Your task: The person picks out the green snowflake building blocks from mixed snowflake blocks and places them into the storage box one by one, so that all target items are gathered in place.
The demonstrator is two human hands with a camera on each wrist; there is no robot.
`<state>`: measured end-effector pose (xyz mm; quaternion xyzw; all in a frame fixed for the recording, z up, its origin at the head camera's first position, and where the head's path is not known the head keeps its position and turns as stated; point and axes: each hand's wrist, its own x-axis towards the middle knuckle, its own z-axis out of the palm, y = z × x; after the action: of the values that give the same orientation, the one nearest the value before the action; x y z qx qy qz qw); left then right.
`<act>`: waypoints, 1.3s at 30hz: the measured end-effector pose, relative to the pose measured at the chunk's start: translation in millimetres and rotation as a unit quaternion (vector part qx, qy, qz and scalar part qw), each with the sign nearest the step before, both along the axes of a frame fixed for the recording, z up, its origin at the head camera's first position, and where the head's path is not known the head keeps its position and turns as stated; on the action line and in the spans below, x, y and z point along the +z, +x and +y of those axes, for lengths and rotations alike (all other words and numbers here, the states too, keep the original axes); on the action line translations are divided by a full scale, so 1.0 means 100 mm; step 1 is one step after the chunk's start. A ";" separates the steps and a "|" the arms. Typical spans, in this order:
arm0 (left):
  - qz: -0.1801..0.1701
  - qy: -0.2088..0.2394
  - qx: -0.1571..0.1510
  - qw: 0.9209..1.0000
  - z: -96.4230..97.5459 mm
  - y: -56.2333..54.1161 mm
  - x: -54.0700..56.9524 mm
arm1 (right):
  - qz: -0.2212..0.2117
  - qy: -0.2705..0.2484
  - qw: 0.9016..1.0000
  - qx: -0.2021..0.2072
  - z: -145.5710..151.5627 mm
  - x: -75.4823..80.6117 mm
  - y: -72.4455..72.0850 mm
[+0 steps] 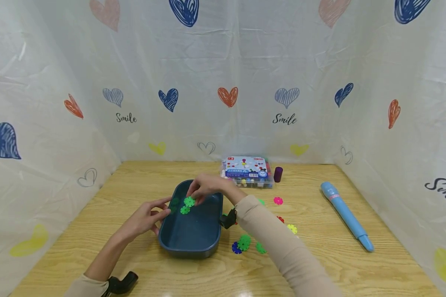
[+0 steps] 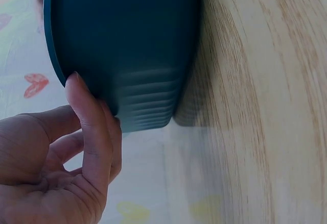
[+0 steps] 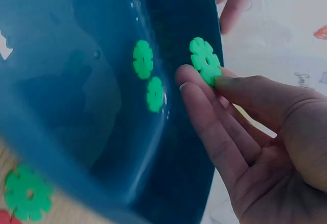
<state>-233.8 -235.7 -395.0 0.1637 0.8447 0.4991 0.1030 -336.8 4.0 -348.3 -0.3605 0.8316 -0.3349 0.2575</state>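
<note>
A dark blue rectangular plastic bin [image 1: 190, 247] stands on the table. My left hand [image 1: 147, 216] holds its left rim, thumb and fingers at the edge, also close up in the left wrist view. My right hand [image 1: 208, 185] reaches over the bin from the right. In the right wrist view, its thumb and fingertips pinch a green flower-shaped plastic disc [image 3: 205, 60] near the bin's dark side wall. Two more green discs, one upper [image 3: 143, 59] and one lower [image 3: 155, 95], lie in the bin.
Loose flower discs, including a green one [image 1: 244, 242], a blue one [image 1: 236, 248] and a pink one [image 1: 278, 200], lie right of the bin, some behind the right sleeve. Farther back are a clear kit box [image 1: 247, 171] and a purple cylinder [image 1: 278, 174]. A blue microphone-shaped tube [image 1: 345, 214] lies far right.
</note>
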 end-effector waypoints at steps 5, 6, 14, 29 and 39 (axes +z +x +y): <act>0.002 -0.006 0.001 1.000 0.00 0.00 0.00 | -0.007 0.007 1.000 0.010 -0.12 -0.05 0.01; 0.003 -0.007 0.001 1.000 -0.01 0.00 -0.01 | -0.008 0.009 1.000 0.012 -0.14 -0.07 0.01; -0.001 -0.008 0.001 1.000 -0.02 0.00 -0.01 | -0.039 0.022 0.999 0.000 -0.23 -0.21 0.00; -0.010 -0.001 -0.001 1.000 -0.01 -0.01 0.00 | -0.061 0.043 0.997 -0.004 -0.32 -0.30 0.02; -0.012 -0.004 0.006 1.000 0.00 -0.03 -0.01 | -0.064 0.050 0.997 0.002 -0.33 -0.34 0.00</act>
<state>-236.6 -235.3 -395.6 0.1522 0.8462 0.4984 0.1109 -336.9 -28.7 -381.9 -0.3262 0.8284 -0.3151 0.3286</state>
